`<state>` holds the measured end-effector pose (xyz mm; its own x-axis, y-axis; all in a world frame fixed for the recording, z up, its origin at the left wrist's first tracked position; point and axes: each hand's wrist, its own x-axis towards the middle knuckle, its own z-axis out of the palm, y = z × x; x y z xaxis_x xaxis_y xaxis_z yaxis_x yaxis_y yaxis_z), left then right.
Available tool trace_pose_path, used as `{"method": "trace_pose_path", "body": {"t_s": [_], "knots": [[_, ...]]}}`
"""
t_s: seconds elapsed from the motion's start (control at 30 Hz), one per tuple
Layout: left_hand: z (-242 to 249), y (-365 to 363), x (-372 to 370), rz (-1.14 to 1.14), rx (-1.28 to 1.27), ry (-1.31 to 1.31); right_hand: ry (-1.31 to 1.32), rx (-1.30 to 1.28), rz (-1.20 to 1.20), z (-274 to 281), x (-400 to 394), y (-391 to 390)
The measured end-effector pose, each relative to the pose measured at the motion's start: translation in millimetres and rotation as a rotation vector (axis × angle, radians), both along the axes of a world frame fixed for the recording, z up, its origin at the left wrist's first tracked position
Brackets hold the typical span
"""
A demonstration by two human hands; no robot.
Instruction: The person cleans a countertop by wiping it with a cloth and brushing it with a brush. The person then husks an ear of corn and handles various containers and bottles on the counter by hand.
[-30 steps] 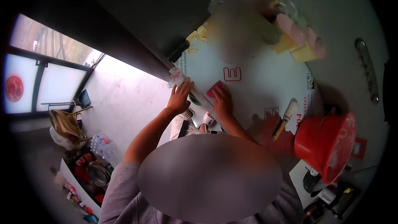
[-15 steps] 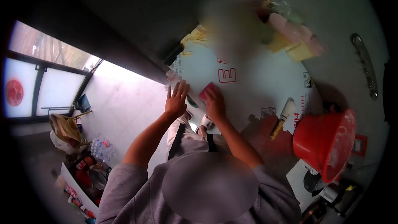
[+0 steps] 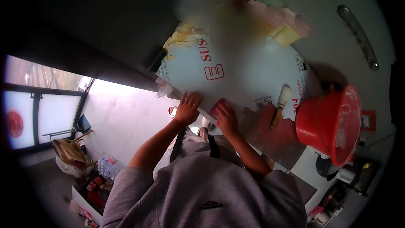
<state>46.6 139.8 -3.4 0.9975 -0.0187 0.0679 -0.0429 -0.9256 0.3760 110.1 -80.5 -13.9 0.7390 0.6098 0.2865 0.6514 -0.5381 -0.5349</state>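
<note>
My left hand (image 3: 188, 108) lies at the front edge of the pale printed sheet (image 3: 240, 76), its fingers spread over the edge and holding nothing. My right hand (image 3: 226, 116) grips a small red cloth or pad (image 3: 217, 106) against the sheet near the same edge. Red lettering marks the sheet beyond my hands. Farther right, a brush (image 3: 282, 101) with a wooden handle and whitish bristles lies on the sheet.
At the right stands a red bucket (image 3: 320, 120). Yellow and pink containers (image 3: 287, 33) sit at the back, with crumpled yellow plastic (image 3: 183, 37) at the back left. A dark roller-like object (image 3: 156, 60) lies on the left edge.
The view has shifted. My left hand has come down onto the sheet's edge, and my right hand has moved nearer the front edge with the red pad.
</note>
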Motion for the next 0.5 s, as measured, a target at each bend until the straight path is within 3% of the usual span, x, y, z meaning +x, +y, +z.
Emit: {"method": "trace_pose_path", "body": {"t_s": [0.13,0.33,0.37,0.5], "knots": [[5,-2,7,-0.038,0.008,0.013,0.001,-0.045,-0.001,3,17,-35],[11,-12,7,0.019,0.013,0.08,0.016,-0.082,-0.074,23,56,13],[11,-10,13,0.021,0.017,0.081,0.122,-0.109,-0.062,26,51,7],[5,-11,11,0.014,0.052,0.039,0.002,-0.057,0.011,19,14,-39]]}}
